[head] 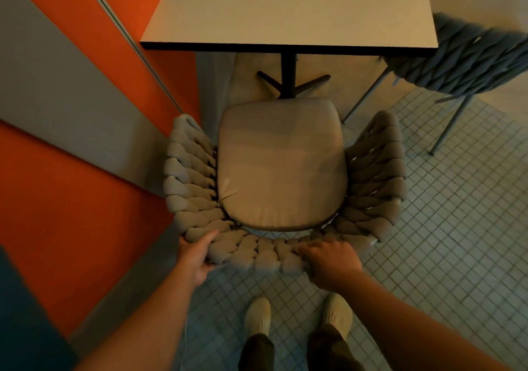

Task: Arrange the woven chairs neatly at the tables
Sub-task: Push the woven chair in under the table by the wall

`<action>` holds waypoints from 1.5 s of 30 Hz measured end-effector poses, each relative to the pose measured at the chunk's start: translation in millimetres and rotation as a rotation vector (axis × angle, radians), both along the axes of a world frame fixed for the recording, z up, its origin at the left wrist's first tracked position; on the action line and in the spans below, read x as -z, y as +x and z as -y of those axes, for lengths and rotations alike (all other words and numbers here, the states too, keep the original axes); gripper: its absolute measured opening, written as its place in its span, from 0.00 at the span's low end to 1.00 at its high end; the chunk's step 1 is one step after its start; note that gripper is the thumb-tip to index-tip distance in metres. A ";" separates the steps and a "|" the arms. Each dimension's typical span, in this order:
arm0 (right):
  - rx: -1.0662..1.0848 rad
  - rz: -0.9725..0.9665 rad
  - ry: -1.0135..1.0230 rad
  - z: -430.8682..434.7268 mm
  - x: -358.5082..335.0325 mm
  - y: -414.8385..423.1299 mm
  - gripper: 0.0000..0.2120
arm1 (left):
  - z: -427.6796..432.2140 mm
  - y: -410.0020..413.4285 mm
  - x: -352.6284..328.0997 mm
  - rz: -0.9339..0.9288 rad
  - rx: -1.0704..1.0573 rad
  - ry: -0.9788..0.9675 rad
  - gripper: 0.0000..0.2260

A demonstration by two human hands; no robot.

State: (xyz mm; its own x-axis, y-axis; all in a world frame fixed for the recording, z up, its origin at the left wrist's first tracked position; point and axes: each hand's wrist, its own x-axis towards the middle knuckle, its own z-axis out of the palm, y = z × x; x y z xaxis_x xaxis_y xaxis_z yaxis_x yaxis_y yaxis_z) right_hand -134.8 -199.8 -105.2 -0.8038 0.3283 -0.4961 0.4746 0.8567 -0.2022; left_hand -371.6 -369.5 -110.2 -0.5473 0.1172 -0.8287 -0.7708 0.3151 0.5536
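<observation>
Seen from the head camera, the left hand (pixel 197 256) grips the back rim of the beige chunky-woven tub chair (pixel 188 170), with its thumb on top and its fingers hidden behind. The right hand (pixel 331 262) curls its fingers over the same rim, apart from the left. Just beyond both hands, the chair's woven shell holds a smooth beige seat cushion (pixel 281 165). Farther ahead stands a pale square table (pixel 288 7) on a black pedestal. Beyond the right hand, a grey-blue woven chair (pixel 468 56) sits at the table's corner.
</observation>
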 end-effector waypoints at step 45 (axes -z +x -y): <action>2.142 -0.618 -0.945 43.9 -9.0 -45.1 0.20 | 10.9 -28.3 -6.2 0.024 0.016 -0.014 0.42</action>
State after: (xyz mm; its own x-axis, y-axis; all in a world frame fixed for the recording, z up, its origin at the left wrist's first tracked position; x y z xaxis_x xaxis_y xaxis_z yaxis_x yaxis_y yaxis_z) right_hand -180.0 -243.7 -96.1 0.1407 0.4686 -0.8722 -0.0355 -0.8780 -0.4774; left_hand -399.9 -380.4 -104.0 -0.5255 0.1145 -0.8431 -0.7785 0.3351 0.5307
